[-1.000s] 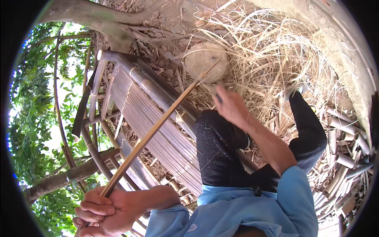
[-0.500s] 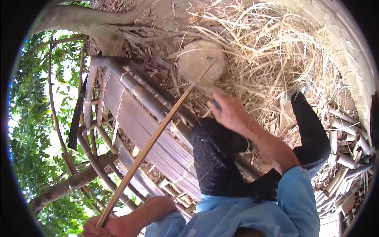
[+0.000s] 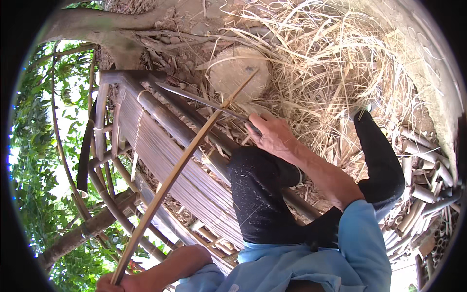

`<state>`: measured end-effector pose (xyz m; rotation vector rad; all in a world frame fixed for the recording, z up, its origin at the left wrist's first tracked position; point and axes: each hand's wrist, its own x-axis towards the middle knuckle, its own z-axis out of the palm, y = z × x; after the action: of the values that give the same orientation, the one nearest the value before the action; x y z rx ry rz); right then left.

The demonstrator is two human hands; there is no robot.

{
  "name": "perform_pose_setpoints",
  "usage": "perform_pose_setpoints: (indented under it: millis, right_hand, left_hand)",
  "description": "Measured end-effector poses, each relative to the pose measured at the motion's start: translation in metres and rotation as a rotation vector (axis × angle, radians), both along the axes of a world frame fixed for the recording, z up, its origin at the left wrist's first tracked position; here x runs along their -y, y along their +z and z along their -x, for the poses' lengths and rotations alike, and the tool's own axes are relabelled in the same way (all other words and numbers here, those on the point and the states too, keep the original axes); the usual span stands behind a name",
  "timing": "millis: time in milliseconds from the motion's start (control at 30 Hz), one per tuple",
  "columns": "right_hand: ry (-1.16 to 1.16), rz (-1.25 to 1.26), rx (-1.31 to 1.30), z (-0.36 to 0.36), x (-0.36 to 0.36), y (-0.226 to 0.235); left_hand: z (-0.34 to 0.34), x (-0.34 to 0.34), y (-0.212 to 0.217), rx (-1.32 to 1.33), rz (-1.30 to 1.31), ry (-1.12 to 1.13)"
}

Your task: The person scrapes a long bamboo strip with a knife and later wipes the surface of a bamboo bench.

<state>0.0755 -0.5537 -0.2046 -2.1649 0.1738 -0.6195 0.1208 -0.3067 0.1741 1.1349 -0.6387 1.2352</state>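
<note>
My left hand (image 3: 121, 283), low at the left edge, is closed round the thick end of a long bamboo strip (image 3: 168, 184). The strip slants up and to the right, thinning to a tip over a round wooden block. In my right hand (image 3: 273, 136), closed round its dark handle, is a knife (image 3: 192, 97). Its long thin blade points left and crosses the strip not far below the tip. Whether the edge bites into the strip I cannot tell. My bent knee in black trousers is just below the right hand.
The wooden block (image 3: 238, 73) sits on the ground beyond the knife. A heap of pale bamboo shavings (image 3: 331, 63) spreads right of it. A slatted bamboo bench (image 3: 170, 141) lies under the strip. Cut bamboo pieces (image 3: 423, 151) are stacked at right; a tree trunk (image 3: 92, 24) stands upper left.
The knife blade, blurred before, now shows plainly across the strip. My right hand has shifted slightly left. The strip stays in my left hand, and the whole view has slid a little.
</note>
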Motion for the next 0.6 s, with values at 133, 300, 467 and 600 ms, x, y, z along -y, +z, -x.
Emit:
perform_pose_setpoints:
  millis: [133, 300, 467, 600]
  right_hand:
    - [0.203, -0.009, 0.041, 0.010, -0.029, 0.054]
    - [0.061, -0.326, -0.433, -0.013, 0.021, -0.038]
    - [-0.004, -0.049, -0.029, -0.023, 0.009, -0.049]
    - [-0.128, -0.057, -0.199, -0.029, 0.040, -0.139]
  left_hand:
    - [-0.002, -0.007, -0.001, 0.000, -0.039, -0.145]
    - [-0.013, -0.025, 0.004, -0.066, -0.136, -0.156]
    - [-0.029, -0.049, 0.013, -0.068, -0.210, -0.115]
    - [-0.043, -0.053, 0.021, -0.061, -0.271, -0.140]
